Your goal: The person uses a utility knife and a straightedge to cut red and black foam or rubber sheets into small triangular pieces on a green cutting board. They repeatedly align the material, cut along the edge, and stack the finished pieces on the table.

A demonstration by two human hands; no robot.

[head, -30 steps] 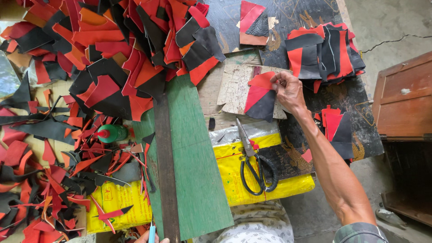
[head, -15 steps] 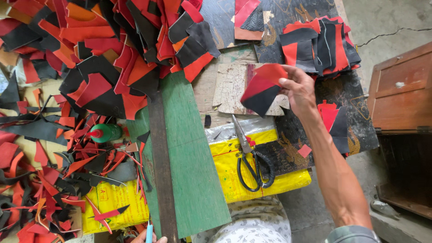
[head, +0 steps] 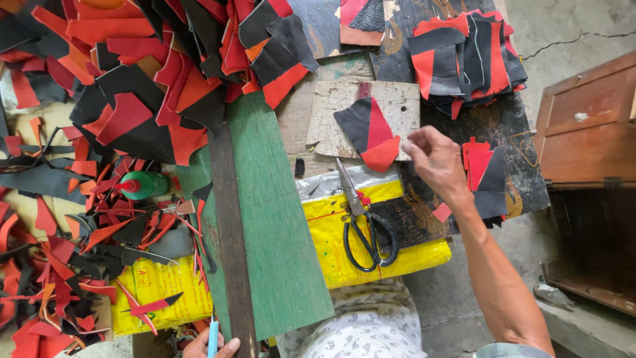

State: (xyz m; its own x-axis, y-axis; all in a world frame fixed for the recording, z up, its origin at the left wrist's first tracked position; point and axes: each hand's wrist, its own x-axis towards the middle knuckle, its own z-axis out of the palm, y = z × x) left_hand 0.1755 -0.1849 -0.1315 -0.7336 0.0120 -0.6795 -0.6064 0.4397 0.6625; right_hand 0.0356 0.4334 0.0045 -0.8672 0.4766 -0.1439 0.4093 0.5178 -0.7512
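The right hand (head: 434, 159) hovers with fingers loosely curled, holding nothing, just right of the black-and-red leather piece (head: 370, 132) lying on the pale board (head: 328, 116). At the bench's near edge, the left hand (head: 211, 345) grips a blue pen (head: 212, 337), far from the piece. Scissors (head: 361, 219) lie near the right hand, blades pointing toward the board.

My right hand (head: 434, 159) is stretched out ahead of me on a long bare forearm that runs up from the lower right. The wrist is nearly straight, the back of the hand faces up, and the fingers are curled loosely with the thumb and forefinger drawn close together at the tips; I cannot tell whether they pinch anything. My left hand (head: 211, 345) sits low at the near edge, only partly in view, its fingers closed in a grip around a thin light-blue stick.
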